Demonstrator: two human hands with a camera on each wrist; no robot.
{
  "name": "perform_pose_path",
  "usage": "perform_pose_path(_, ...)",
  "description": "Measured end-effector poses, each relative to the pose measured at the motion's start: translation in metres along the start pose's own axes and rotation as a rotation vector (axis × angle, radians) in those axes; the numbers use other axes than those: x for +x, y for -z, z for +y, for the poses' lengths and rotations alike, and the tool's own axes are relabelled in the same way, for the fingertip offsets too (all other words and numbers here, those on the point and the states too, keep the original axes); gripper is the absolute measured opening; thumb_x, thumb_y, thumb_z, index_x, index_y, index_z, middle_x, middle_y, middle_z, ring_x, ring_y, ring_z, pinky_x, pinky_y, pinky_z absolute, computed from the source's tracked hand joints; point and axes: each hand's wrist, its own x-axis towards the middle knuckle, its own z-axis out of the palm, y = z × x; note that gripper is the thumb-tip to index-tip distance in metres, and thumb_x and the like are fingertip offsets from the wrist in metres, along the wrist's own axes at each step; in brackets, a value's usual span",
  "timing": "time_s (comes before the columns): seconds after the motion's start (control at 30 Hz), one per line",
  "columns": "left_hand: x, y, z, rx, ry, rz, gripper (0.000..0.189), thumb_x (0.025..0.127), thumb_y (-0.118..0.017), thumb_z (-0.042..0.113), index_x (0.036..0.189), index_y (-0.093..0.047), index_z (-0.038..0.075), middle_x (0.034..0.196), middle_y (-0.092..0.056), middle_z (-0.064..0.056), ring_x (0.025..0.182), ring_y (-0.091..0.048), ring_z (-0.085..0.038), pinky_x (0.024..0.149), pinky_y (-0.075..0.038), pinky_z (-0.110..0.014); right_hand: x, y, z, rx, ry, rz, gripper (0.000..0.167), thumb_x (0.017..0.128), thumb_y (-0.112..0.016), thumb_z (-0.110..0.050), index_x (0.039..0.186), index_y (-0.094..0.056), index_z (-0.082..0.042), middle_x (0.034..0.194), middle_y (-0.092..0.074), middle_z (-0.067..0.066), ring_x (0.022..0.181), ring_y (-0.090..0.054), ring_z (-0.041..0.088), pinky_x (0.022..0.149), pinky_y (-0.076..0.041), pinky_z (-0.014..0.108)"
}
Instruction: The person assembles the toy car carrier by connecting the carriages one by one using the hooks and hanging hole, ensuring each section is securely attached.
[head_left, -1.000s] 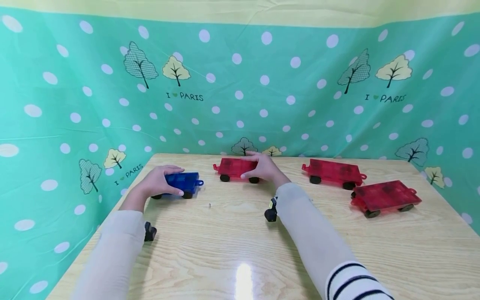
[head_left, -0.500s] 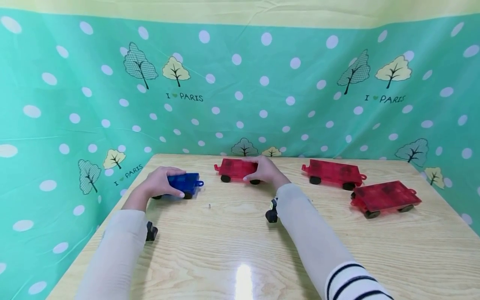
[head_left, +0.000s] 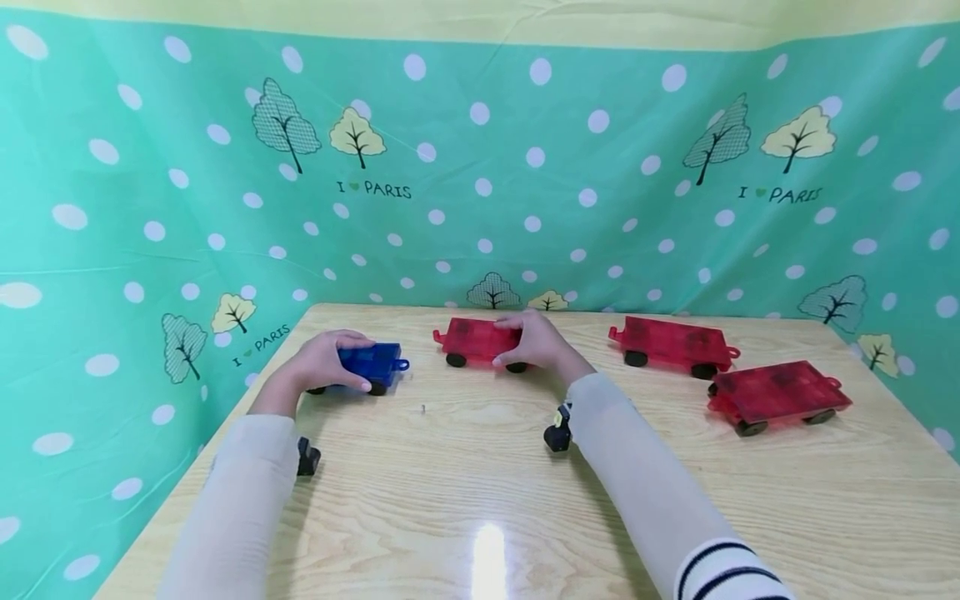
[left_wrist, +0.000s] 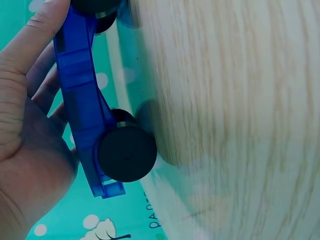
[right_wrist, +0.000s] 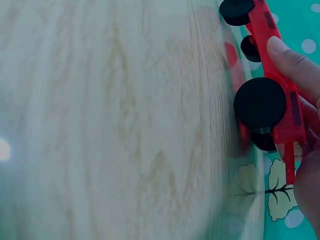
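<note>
A blue toy wagon (head_left: 375, 360) is held at the left of a wood-grain surface (head_left: 435, 475) by the left hand (head_left: 324, 365), its grip closed around the wagon, thumb on the near side. Toward the middle, near the back edge, a red toy wagon (head_left: 474, 338) is clasped by the right hand (head_left: 537, 343), its grip closed likewise. The two are separated by a gap, the blue one's loop (head_left: 402, 365) and the red one's hook (head_left: 438, 337) turned toward each other. At the right, a second red wagon (head_left: 671, 344) and, nearer the viewer, a third red wagon (head_left: 780, 393) are set close together. The scene is backed by a teal cloth (head_left: 450, 208) printed with white dots and trees.
</note>
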Motion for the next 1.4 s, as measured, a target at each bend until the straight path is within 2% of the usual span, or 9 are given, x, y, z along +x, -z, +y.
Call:
perform_pose_path(0.17, -0.001, 0.0, -0.001, -0.007, 0.0, -0.008, 0.089, 0.064, -0.09, 0.043, 0.138, -0.056, 0.007, 0.144, -0.045, -0.019, 0.133, -0.034, -0.047, 0.106, -0.031, -0.062, -0.005, 0.0, -0.001, -0.034, 0.03, -0.029, 0.069, 0.071, -0.089, -0.027, 0.133, -0.062, -0.01, 0.142, -0.052, 0.004, 0.139, -0.033, 0.028, 0.112, -0.031, 0.041)
perform_pose_path(0.3, -0.004, -0.001, -0.002, -0.014, 0.007, -0.001, 0.09, 0.064, -0.09, 0.043, 0.138, -0.056, 0.006, 0.144, -0.045, -0.021, 0.133, -0.034, -0.048, 0.105, -0.032, -0.063, -0.009, -0.001, -0.003, -0.062, 0.051, -0.044, 0.068, 0.072, -0.089, -0.028, 0.133, -0.062, -0.011, 0.141, -0.053, 0.003, 0.138, -0.034, 0.027, 0.114, -0.028, 0.042)
perform_pose_path(0.53, -0.005, 0.001, -0.001, -0.03, 0.02, 0.004, 0.089, 0.065, -0.091, 0.039, 0.138, -0.055, 0.004, 0.144, -0.045, -0.021, 0.133, -0.035, -0.047, 0.105, -0.032, -0.061, -0.018, -0.004, -0.008, -0.044, 0.051, -0.061, 0.068, 0.071, -0.09, -0.028, 0.132, -0.064, -0.012, 0.142, -0.053, 0.002, 0.132, -0.038, 0.024, 0.107, -0.038, 0.04)
perform_pose_path(1.0, -0.004, 0.001, -0.002, -0.051, 0.028, 0.002, 0.088, 0.064, -0.092, 0.036, 0.138, -0.056, 0.004, 0.144, -0.045, -0.021, 0.133, -0.033, -0.048, 0.105, -0.032, -0.062, -0.029, -0.012, -0.017, -0.053, 0.076, -0.088, 0.069, 0.067, -0.091, -0.032, 0.129, -0.066, -0.015, 0.137, -0.055, -0.005, 0.123, -0.044, 0.017, 0.102, -0.041, 0.034)
perform_pose_path(1.4, -0.004, 0.001, 0.001, -0.051, 0.014, 0.0, 0.083, 0.062, -0.093, 0.037, 0.133, -0.062, 0.008, 0.141, -0.049, -0.018, 0.133, -0.033, -0.047, 0.104, -0.034, -0.061, -0.029, -0.018, -0.017, -0.01, 0.05, -0.095, 0.069, 0.065, -0.092, -0.034, 0.128, -0.067, -0.019, 0.141, -0.054, -0.007, 0.131, -0.039, 0.02, 0.106, -0.038, 0.035)
